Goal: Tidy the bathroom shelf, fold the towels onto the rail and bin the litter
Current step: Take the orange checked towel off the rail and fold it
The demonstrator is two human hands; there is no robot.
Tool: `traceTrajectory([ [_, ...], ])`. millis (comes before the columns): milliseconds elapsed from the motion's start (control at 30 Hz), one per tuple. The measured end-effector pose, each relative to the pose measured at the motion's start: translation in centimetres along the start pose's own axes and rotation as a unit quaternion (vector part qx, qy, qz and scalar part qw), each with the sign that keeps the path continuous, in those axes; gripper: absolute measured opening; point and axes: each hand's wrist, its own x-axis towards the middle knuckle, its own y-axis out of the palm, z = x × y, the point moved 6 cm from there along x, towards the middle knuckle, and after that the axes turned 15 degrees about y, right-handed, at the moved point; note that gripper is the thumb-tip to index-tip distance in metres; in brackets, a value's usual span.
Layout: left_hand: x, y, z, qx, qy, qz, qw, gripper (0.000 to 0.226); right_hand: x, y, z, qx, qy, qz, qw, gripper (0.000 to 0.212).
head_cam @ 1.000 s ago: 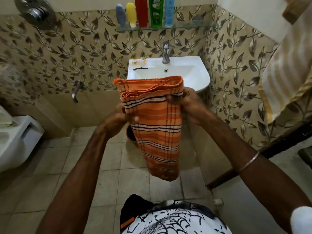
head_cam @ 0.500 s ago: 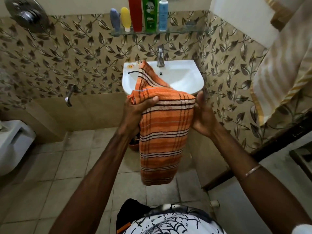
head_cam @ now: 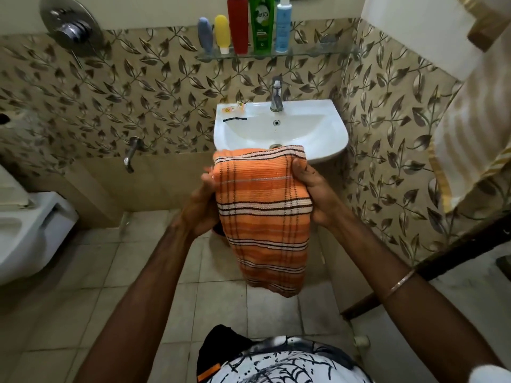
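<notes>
orange ribbed striped towel [head_cam: 262,217], folded

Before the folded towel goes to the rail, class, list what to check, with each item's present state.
1. Both hands hold the orange towel: left hand and right hand grip its sides: ok.
2. Towel folded: ok.
3. Rail free: cannot tell; a striped towel hangs at right.
4. Shelf bottles upright: ok.
5. Litter binned: not ok; scraps lie on the sink rim.
</notes>
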Motion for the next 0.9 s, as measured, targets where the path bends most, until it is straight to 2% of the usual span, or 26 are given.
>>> traceTrajectory([
  [100,-1.1,0.0,1.7,0.065,-0.054,0.025,0.996,0.07,0.4,-0.2,0.8,0.02,0.023,-0.003,1.0,0.053],
  [167,-1.0,0.6,2.4,0.108,-0.045,0.041,0.992,0.067,0.4,-0.9,1.1,0.035,0.037,-0.018,0.999,0.062],
  [300,0.6,2.3,2.3,0.067,0.02,-0.019,0.997,0.066,-0.6,-1.8,1.4,0.076,0.052,-0.001,0.996,0.062],
  [367,1.3,2.8,2.0,0.061,0.041,-0.047,0.996,0.06,-1.2,-2.3,1.2,0.046,0.043,-0.016,0.998,0.057],
  [467,1.8,2.7,1.8,0.067,0.053,-0.092,0.992,0.053,-1.6,-3.6,-1.3,-0.009,0.07,-0.04,0.997,0.078],
  [600,1.5,2.1,1.4,0.041,0.045,-0.123,0.991,0.051,-2.2,-3.6,-3.7,-0.019,0.08,-0.028,0.996,0.084],
  [667,1.2,1.8,1.1,0.015,0.031,-0.12,0.992,0.053,-2.4,-3.1,-3.8,-0.045,0.048,-0.027,0.997,0.073],
  [733,0.8,1.4,1.0,-0.009,0.001,-0.106,0.994,0.058,-2.1,-2.8,-3.3,-0.107,0.005,-0.071,0.992,0.053],
  [833,0.3,0.6,0.8,-0.003,-0.026,-0.057,0.998,0.042,-1.4,-2.4,-2.7,-0.133,-0.02,-0.096,0.986,0.042],
  [900,-0.1,-0.2,0.5,0.032,-0.03,-0.041,0.998,0.043,-0.9,-2.1,-2.1,-0.141,-0.03,-0.104,0.984,0.034],
])
